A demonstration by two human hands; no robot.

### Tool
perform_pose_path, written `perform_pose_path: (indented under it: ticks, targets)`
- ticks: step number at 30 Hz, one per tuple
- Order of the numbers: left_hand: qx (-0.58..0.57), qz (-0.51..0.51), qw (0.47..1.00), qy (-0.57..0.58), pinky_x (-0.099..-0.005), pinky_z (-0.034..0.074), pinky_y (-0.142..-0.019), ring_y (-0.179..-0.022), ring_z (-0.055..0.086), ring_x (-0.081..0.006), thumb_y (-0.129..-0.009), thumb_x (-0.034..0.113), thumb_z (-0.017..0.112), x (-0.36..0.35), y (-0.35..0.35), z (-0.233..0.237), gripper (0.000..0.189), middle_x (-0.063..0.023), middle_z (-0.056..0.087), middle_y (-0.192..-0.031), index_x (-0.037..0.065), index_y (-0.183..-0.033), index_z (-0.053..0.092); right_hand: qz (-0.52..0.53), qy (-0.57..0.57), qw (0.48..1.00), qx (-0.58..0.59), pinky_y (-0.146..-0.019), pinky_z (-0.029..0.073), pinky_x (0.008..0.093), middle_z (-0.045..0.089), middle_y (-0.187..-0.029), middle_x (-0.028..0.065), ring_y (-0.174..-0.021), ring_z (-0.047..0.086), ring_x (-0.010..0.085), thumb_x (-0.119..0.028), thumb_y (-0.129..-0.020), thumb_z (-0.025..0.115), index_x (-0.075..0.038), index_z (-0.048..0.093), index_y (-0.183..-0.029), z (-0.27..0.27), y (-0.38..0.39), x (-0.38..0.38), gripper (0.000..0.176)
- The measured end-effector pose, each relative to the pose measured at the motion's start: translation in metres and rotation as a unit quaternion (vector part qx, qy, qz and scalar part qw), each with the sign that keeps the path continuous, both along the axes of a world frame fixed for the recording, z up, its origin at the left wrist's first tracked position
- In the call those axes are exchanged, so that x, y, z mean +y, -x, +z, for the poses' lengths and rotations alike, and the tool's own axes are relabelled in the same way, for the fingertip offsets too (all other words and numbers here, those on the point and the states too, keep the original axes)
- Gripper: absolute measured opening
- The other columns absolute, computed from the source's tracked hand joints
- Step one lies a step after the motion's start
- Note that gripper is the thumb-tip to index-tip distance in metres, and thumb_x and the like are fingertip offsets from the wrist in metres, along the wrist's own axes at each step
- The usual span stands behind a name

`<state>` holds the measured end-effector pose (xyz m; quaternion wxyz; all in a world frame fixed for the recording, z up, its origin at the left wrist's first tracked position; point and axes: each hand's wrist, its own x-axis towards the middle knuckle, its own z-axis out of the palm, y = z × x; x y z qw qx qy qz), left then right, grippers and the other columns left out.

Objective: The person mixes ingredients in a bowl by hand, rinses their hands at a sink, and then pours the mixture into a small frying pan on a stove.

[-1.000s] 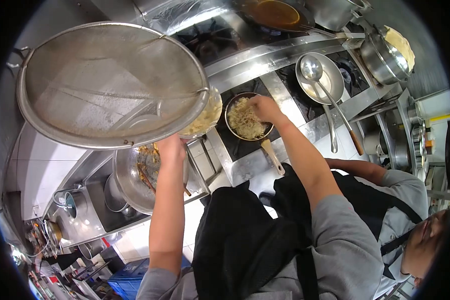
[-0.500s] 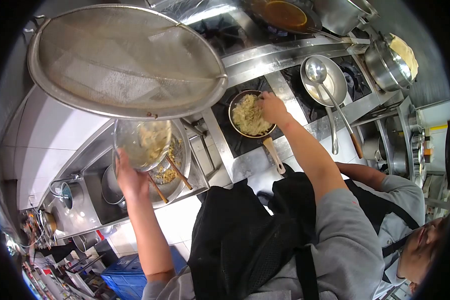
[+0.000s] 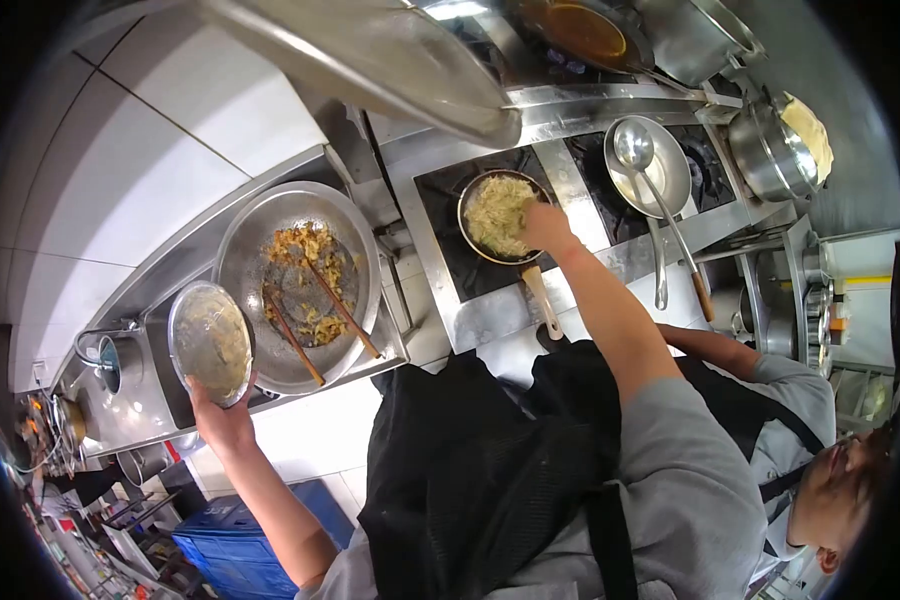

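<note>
In the head view my left hand (image 3: 222,418) grips the rim of a bowl (image 3: 208,335) smeared inside with pale residue. It is tilted, beside a large metal basin (image 3: 358,210). My right hand (image 3: 548,228) is curled, its fingertips down in pale shredded food (image 3: 498,215) that fills a small frying pan (image 3: 468,243). That pan sits on a burner, its light-coloured handle (image 3: 540,300) pointing towards me. My fingertips are partly hidden by the shreds.
Browned food (image 3: 315,262) and two wooden handles lie in the basin. A large strainer (image 3: 380,60) hangs close overhead. Right of the burner are a pan (image 3: 678,165) and a ladle (image 3: 634,143). Another person (image 3: 785,400) stands close at my right. A blue crate (image 3: 240,545) is below.
My left hand has moved left and down with the bowl, away from above the basin. The view has shifted, and the strainer appears higher. My right hand stays at the frying pan.
</note>
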<state>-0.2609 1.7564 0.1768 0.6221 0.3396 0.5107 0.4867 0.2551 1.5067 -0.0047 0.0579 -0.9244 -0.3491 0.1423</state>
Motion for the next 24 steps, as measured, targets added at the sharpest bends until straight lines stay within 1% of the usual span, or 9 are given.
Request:
perform_pose_path:
  ticks: [2, 6, 9, 12, 14, 16, 18, 20, 24]
  targets:
    - [-0.008, 0.002, 1.0, 0.013, -0.0687, 0.05, -0.103, -0.139, 0.05, -0.0406, -0.114, 0.034, 0.042, 0.002, 0.007, -0.002, 0.052, -0.0184, 0.044, -0.157, 0.004, -0.156, 0.037, -0.019, -0.056, 0.998, 0.032, -0.087, 0.058, 0.0477, 0.074, -0.108, 0.0234, -0.102, 0.072, 0.0395, -0.02, -0.079, 0.071, -0.004, 0.071, -0.109, -0.014, -0.007, 0.001, 0.034]
    - [-0.002, -0.005, 1.0, 0.01, -0.0676, 0.052, -0.101, -0.137, 0.052, -0.0398, -0.114, 0.034, 0.042, 0.0, 0.011, 0.0, 0.052, -0.0187, 0.045, -0.156, 0.003, -0.156, 0.037, -0.034, -0.214, 0.942, 0.256, -0.089, 0.056, 0.0426, 0.076, -0.104, 0.0202, -0.1, 0.073, 0.0359, -0.022, -0.079, 0.072, -0.002, 0.075, -0.112, -0.003, -0.023, -0.004, 0.039]
    - [-0.009, -0.016, 1.0, 0.01, -0.0653, 0.056, -0.098, -0.136, 0.054, -0.0389, -0.114, 0.034, 0.041, 0.002, 0.014, -0.001, 0.052, -0.0189, 0.045, -0.155, 0.003, -0.155, 0.038, 0.018, -0.095, 0.995, -0.039, -0.086, 0.058, 0.0441, 0.072, -0.113, 0.0156, -0.102, 0.071, 0.0345, -0.019, -0.082, 0.071, -0.014, 0.075, -0.117, 0.014, -0.011, -0.014, 0.036]
    - [-0.014, -0.012, 1.0, 0.017, -0.0632, 0.058, -0.095, -0.134, 0.055, -0.0386, -0.114, 0.034, 0.042, 0.002, 0.019, -0.003, 0.052, -0.0191, 0.046, -0.155, 0.002, -0.155, 0.038, -0.054, -0.139, 0.986, -0.068, -0.088, 0.058, 0.0463, 0.069, -0.111, 0.014, -0.103, 0.071, 0.034, -0.02, -0.086, 0.07, -0.016, 0.075, -0.113, 0.02, -0.009, -0.018, 0.028]
    - [-0.013, -0.003, 1.0, 0.013, -0.0631, 0.058, -0.095, -0.134, 0.055, -0.0388, -0.114, 0.034, 0.042, 0.001, 0.022, -0.003, 0.052, -0.0191, 0.046, -0.154, 0.002, -0.155, 0.038, -0.017, -0.153, 0.985, -0.08, -0.089, 0.057, 0.0459, 0.066, -0.11, 0.0136, -0.106, 0.068, 0.0338, -0.021, -0.089, 0.069, -0.016, 0.075, -0.107, 0.01, -0.004, -0.022, 0.02]
    - [-0.005, -0.001, 1.0, 0.012, -0.0627, 0.059, -0.095, -0.134, 0.055, -0.0386, -0.114, 0.034, 0.043, 0.001, 0.024, -0.005, 0.052, -0.019, 0.046, -0.154, 0.002, -0.154, 0.038, 0.122, -0.116, 0.981, -0.094, -0.089, 0.057, 0.0453, 0.063, -0.115, 0.013, -0.111, 0.065, 0.0337, -0.02, -0.09, 0.067, -0.015, 0.075, -0.105, -0.001, 0.009, -0.025, 0.017]
    - [0.003, 0.001, 1.0, 0.011, -0.0622, 0.059, -0.094, -0.134, 0.055, -0.0384, -0.114, 0.034, 0.043, 0.001, 0.026, -0.004, 0.052, -0.0188, 0.047, -0.154, 0.002, -0.154, 0.038, 0.124, -0.066, 0.987, -0.082, -0.09, 0.057, 0.0457, 0.061, -0.119, 0.0118, -0.116, 0.061, 0.0336, -0.02, -0.09, 0.067, -0.015, 0.076, -0.105, -0.005, 0.011, -0.027, 0.018]
    - [0.001, 0.005, 1.0, 0.007, -0.0608, 0.061, -0.092, -0.132, 0.057, -0.0383, -0.113, 0.034, 0.044, -0.001, 0.029, -0.004, 0.053, -0.0192, 0.048, -0.153, 0.002, -0.154, 0.039, 0.067, -0.058, 0.986, -0.141, -0.091, 0.057, 0.0474, 0.063, -0.115, 0.0129, -0.11, 0.064, 0.0351, -0.019, -0.088, 0.068, -0.015, 0.077, -0.102, 0.003, 0.012, -0.024, 0.017]
    - [-0.001, 0.01, 1.0, 0.014, -0.0596, 0.062, -0.09, -0.131, 0.058, -0.0384, -0.113, 0.034, 0.045, -0.002, 0.038, -0.008, 0.053, -0.0197, 0.049, -0.151, 0.001, -0.154, 0.039, -0.005, -0.095, 0.991, -0.096, -0.09, 0.057, 0.0468, 0.066, -0.11, 0.0134, -0.104, 0.068, 0.0352, -0.019, -0.086, 0.069, -0.015, 0.078, -0.097, -0.023, 0.013, -0.018, 0.014]
